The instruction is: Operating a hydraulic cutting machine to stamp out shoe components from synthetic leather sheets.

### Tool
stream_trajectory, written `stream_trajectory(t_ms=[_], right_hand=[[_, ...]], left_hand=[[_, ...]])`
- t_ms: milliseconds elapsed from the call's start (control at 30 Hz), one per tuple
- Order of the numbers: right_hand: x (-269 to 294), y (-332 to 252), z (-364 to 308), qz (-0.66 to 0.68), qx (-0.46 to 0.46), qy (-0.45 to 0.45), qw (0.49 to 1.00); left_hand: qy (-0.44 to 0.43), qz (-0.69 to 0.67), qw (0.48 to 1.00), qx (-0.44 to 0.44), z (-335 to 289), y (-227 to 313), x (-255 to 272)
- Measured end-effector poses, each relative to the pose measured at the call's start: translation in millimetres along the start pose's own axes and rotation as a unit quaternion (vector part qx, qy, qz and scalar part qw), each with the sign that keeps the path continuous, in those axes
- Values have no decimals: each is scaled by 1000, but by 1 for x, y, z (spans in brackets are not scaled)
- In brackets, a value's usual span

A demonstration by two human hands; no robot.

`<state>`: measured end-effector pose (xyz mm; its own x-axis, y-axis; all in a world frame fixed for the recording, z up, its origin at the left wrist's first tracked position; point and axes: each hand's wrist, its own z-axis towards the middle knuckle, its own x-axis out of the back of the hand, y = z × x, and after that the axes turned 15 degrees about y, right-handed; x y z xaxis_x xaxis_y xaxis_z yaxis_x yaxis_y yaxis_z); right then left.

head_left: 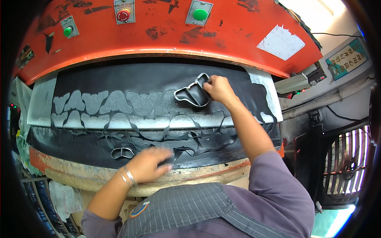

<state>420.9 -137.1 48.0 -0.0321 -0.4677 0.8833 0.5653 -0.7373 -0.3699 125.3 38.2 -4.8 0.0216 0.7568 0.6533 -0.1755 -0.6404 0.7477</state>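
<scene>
My right hand is closed on the upper right edge of a metal cutting die, a curved outline with a divider inside. The die is on or just above a black sheet, at the right end of a row of cut-out shapes; any gap beneath it cannot be made out. Below, near the front edge, hovers my left hand, slightly blurred, with its fingers apart and nothing in them. To its left lies a smaller metal die on the dark material.
An orange-red press beam spans the far side, bearing green buttons and a red knob. Cut webs of black sheet droop over the pale metal bed's front edge. A worn ledge runs along my side. A barred fan stands right.
</scene>
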Motion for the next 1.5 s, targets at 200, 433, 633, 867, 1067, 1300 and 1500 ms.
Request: stream_trajectory(t_ms=[200,433,633,867,1067,1300,1500], right_hand=[[-18,41,-41,260,-291,29,920],[-28,74,-87,18,148,121,981],[-37,64,-93,36,172,210,962],[-38,53,-90,-17,196,246,949],[-24,44,-118,-130,105,183,969],[28,-12,-91,121,198,311,922],[83,-98,-35,137,172,382,898]], left_hand=[[353,11,927,124,130,-10,-54],[393,129,903,115,156,-13,-92],[383,132,906,124,153,-7,-90],[383,140,905,122,156,-5,-83],[416,-189,868,193,135,-16,-54],[726,-83,664,162,52,-76,124],[773,-7,632,59,0,-91,226]])
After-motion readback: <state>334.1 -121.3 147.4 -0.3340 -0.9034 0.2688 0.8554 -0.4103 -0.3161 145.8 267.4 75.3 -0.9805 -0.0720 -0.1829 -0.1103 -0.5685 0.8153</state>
